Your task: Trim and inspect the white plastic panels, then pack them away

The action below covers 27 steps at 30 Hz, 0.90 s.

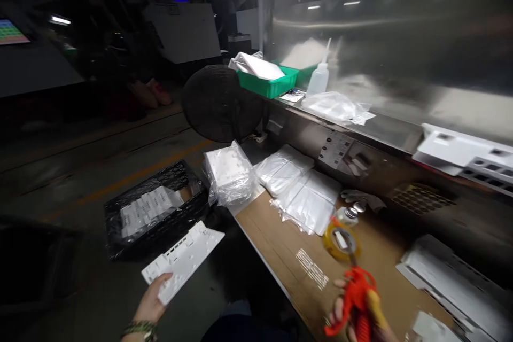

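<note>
My left hand (152, 302) grips a flat white plastic panel (182, 259) by its near end and holds it out over the floor, close to a black crate (120, 243). My right hand (352, 326), at the bottom right above the brown worktop (280, 240), is closed around an orange-red tool with a yellow part (358, 299); its outline is smeared by motion. A yellow tape roll (340, 240) lies just beyond that tool.
The black crate holds several white parts (146, 208). Bagged white panels (230, 173) and plastic bags (304, 195) lie on the worktop. A black fan (220, 101), a green tray (266, 85), a squeeze bottle (319, 77) and white mouldings (468, 157) line the steel ledge.
</note>
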Available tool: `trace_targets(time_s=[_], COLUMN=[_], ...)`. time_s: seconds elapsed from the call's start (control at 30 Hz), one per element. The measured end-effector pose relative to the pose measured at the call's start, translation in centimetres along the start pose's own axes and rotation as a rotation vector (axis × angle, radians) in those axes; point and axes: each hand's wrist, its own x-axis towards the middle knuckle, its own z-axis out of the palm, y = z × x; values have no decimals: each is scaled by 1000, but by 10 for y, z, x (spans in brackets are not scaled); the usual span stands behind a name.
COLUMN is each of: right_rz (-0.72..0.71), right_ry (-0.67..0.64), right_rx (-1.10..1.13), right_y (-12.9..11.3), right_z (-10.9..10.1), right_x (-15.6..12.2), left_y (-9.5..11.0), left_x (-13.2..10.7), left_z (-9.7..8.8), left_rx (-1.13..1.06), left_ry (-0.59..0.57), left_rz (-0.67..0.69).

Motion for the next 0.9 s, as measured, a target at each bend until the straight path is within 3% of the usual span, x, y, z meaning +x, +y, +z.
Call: trace_targets(time_s=[0.1,0.2,0.27,0.37,0.5,0.6,0.73,0.83,0.9], right_rz=[132,-21,-85,-93,-122,-92,2,76,70], right_ry=[-357,-356,-324,-317,-289,-355,-350,-361,-310], right_rx=[-489,-1036,-1205,-1233,-1206,-1120,-1081,-1095,-1087], right_y=[-13,-17,-17,-18,-24,-30,-36,-34,-32], right_z=[78,141,162,164,145,136,136,138,138], right_x=[19,31,34,35,36,37,35,31,27], left_y=[-19,-30,-31,-22,-11,-10,-9,-4,0], left_x=[17,26,27,22,12,10,18,33,44], left_z=[15,22,18,-1,-25,-34,-38,-39,-37], left_rx=[23,95,175,355,621,781,918,927,912], left_ry=[49,24,-7,-77,-317,-479,-618,-618,-508], left_rz=[-8,52,138,334,604,762,908,935,871])
